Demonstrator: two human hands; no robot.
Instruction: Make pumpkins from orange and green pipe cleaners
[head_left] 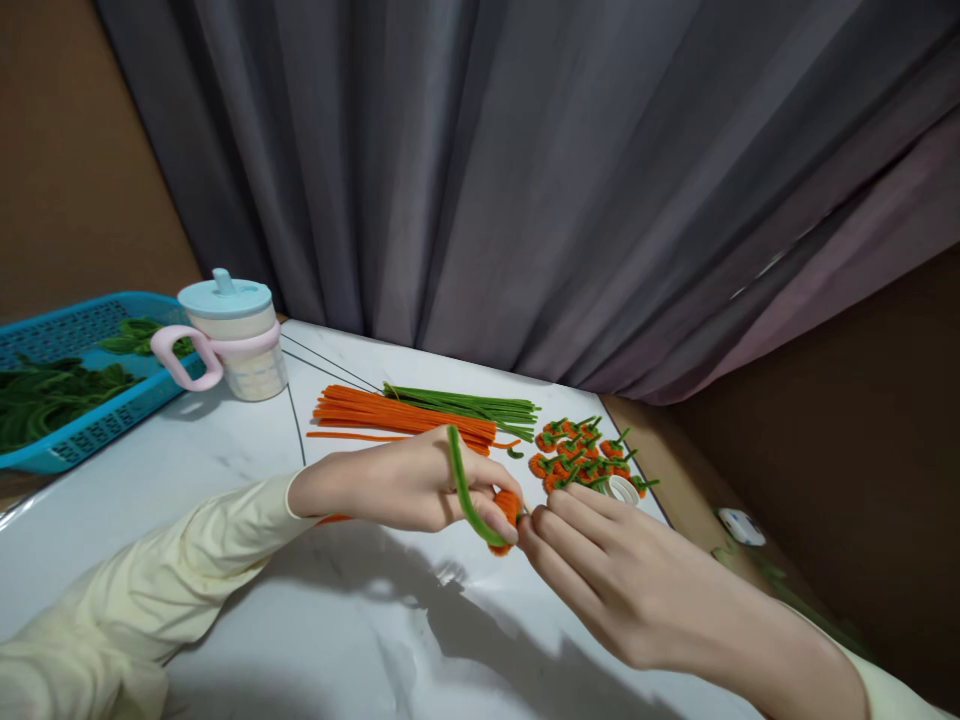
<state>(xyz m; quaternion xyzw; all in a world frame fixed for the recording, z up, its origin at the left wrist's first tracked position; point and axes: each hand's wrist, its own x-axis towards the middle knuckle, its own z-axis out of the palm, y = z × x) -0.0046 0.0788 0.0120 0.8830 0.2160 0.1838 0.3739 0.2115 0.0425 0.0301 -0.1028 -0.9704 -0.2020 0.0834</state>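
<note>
My left hand [397,485] pinches a small orange pipe-cleaner coil [507,508] above the white marble table [225,470]. A green pipe cleaner [463,485] curves up from the coil across my left fingers. My right hand [622,575] meets the coil from the right, its fingertips on the green stem's lower end. Behind the hands lie a bundle of orange pipe cleaners [397,415] and a bundle of green pipe cleaners [465,404]. A pile of finished orange coils with green stems [581,455] sits to the right of them.
A lidded cup with a pink handle [236,340] stands at the back left beside a blue basket of green leaves [75,375]. A white tape roll [622,489] lies by the pile. A grey curtain [525,180] hangs behind; the table's right edge is close.
</note>
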